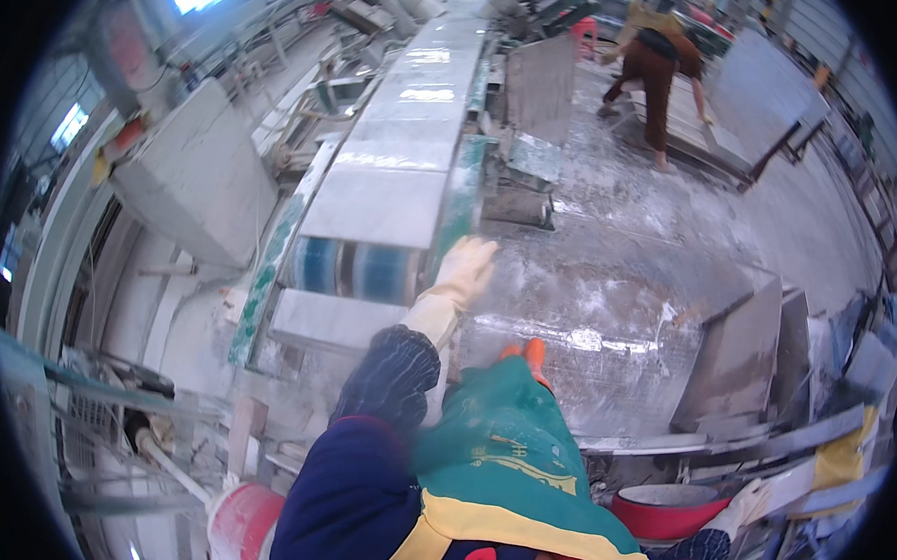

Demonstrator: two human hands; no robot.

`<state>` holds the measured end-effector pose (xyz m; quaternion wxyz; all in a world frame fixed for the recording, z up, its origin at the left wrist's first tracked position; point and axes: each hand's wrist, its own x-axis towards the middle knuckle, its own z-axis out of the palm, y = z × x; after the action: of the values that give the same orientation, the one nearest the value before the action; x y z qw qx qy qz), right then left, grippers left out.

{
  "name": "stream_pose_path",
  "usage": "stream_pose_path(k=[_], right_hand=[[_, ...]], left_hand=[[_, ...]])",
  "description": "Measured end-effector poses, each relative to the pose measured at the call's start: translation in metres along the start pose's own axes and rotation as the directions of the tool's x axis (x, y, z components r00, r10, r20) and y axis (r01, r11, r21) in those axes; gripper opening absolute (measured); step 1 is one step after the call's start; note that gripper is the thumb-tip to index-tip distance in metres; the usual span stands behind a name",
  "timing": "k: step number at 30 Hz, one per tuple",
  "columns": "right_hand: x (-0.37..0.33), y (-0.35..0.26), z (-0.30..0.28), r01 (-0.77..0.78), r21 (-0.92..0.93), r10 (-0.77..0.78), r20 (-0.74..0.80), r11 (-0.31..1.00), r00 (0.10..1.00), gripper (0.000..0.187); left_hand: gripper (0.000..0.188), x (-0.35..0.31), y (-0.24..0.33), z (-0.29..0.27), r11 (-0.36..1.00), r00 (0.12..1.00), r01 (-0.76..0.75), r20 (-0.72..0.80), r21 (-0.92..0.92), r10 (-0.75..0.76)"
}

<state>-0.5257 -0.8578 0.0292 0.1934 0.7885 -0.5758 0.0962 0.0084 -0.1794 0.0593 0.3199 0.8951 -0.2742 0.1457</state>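
1. Left hand (468, 262), in a pale glove: out ahead, beside the right edge of the roller line. Fingers bent loosely and close together, back of the hand up; the palm side is hidden, so cannot tell whether it grips anything or touches the green side rail (462, 194).
2. Nearest slab (370, 198): pale, flat, lying on the line ahead and to the left of that hand; more pale slabs run behind it in a row.
3. Blue-banded roller (316, 264): exposed between the nearest slab and a pale plate (332, 320) at the near end.
4. Right hand (747, 505), also gloved: low at the right, just beside a red basin (669, 519), fingers toward a pale strip (803, 480). Contact and grip cannot be told; fingers small and partly merged with the strip.
5. Wearer: green apron (510, 417) with yellow trim, dark blue sleeves; orange boots (537, 354) on the wet-looking floor (608, 273).
6. Right side: brownish-grey panels (729, 358) stand tilted.
7. Upper right: a co-worker (657, 86) in brown bends beside a large tilted slab (766, 91).
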Motion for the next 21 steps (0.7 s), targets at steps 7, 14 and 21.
stream_pose_path(k=[7, 14, 21], right_hand=[[-0.027, -0.023, -0.045, -0.053, 0.057, 0.051, 0.029, 0.997, 0.998, 0.056], [-0.038, -0.022, -0.035, -0.002, 0.141, 0.015, -0.093, 0.990, 0.996, 0.052], [-0.054, -0.038, -0.054, -0.092, 0.170, 0.100, -0.042, 0.981, 0.994, 0.054]], left_hand=[[0.030, -0.007, -0.034, 0.037, 0.999, 0.999, 0.032, -0.038, 0.040, -0.030], [0.030, -0.010, -0.047, 0.047, 0.996, 0.995, 0.087, -0.052, 0.035, -0.085], [0.031, -0.010, -0.039, 0.036, 0.993, 0.997, 0.072, -0.010, 0.096, -0.071]])
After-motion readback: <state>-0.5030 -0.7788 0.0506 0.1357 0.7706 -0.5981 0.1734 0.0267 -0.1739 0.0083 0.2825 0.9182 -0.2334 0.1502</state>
